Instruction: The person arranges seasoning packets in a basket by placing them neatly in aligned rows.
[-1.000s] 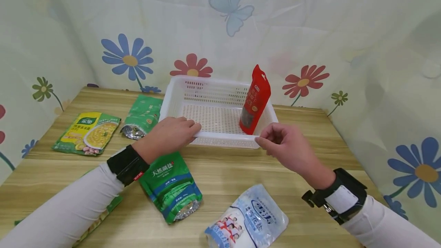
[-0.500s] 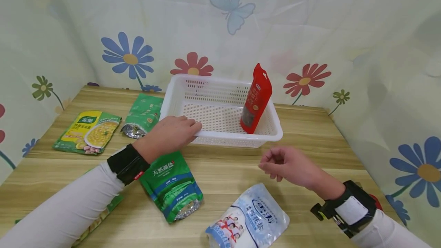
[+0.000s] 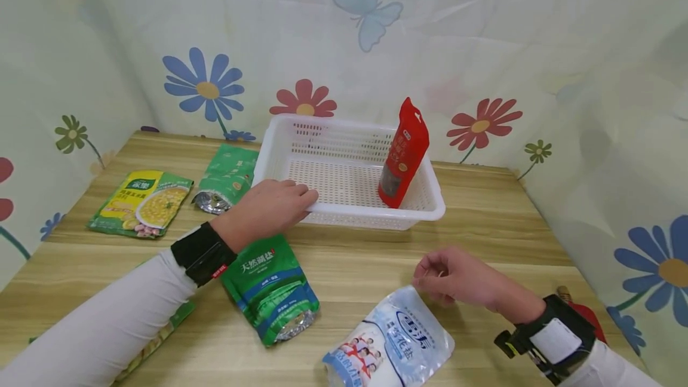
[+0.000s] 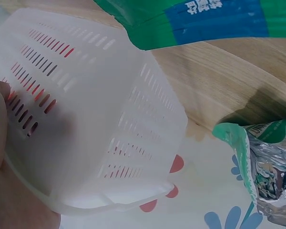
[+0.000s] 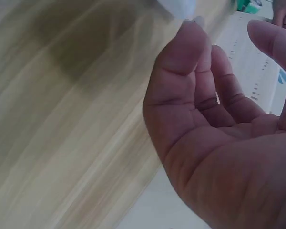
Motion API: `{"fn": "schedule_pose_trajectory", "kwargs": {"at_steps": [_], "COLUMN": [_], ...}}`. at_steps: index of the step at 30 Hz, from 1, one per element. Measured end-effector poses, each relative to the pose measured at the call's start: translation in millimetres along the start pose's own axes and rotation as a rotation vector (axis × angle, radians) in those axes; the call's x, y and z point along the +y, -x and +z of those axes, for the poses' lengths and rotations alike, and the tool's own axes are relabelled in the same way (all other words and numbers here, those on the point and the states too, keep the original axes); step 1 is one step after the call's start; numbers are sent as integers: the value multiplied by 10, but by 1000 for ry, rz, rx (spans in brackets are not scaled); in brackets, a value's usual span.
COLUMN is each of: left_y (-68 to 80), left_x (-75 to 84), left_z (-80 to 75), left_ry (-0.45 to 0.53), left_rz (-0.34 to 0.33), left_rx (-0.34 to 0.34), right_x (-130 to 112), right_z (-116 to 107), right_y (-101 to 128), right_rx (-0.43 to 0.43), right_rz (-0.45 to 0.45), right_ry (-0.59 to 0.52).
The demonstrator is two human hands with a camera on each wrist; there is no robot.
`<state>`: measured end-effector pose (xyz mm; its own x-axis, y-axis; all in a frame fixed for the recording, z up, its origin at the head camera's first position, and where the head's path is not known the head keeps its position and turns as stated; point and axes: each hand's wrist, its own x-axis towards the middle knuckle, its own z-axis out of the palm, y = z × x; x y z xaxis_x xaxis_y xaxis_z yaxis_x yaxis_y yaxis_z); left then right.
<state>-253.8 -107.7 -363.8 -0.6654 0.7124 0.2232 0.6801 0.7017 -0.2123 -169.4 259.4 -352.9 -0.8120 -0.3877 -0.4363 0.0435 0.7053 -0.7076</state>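
Note:
My left hand (image 3: 271, 211) grips the near left part of a white plastic basket's rim (image 3: 371, 212). In the left wrist view, part of that hand (image 4: 24, 200) lies against the basket's slotted wall (image 4: 86, 157). A red pouch (image 3: 403, 157) leans upright in the basket's right end. My right hand (image 3: 457, 279) hovers right at the upper corner of a white and blue salt pouch (image 3: 411, 339), which lies on the table. Its fingers are loosely bent with the thumb apart, and nothing is between them in the right wrist view (image 5: 219, 143). A green salt pouch (image 3: 274, 297) lies below my left hand.
Left of the basket lie a green pouch with a silver base (image 3: 228, 175) and a yellow-green soup packet (image 3: 142, 205). Another packet (image 3: 161, 339) is partly hidden under my left forearm. A red object (image 3: 588, 318) shows behind my right wrist. Flowered cloth (image 3: 484, 34) surrounds the table.
My right hand has left the basket's near right rim and moved down toward me, to the white and blue salt pouch. The left hand still holds the basket, which stays in place.

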Motion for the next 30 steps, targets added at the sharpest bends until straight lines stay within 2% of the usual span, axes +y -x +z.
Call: {"fn": "schedule_pose_trajectory", "kwargs": {"at_steps": [9, 19, 30], "left_y": [-11, -14, -13], "left_x": [5, 2, 9], "left_z": [-13, -26, -14], "left_ry": [13, 10, 8], "left_rz": [-7, -1, -9], "left_rx": [-25, -11, -22], "right_x": [125, 280, 285], "right_z": [-3, 66, 139], "right_y": [96, 114, 121], "right_rx": [37, 1, -67], "right_rz": [113, 197, 200], "right_ry": [32, -38, -92]}}
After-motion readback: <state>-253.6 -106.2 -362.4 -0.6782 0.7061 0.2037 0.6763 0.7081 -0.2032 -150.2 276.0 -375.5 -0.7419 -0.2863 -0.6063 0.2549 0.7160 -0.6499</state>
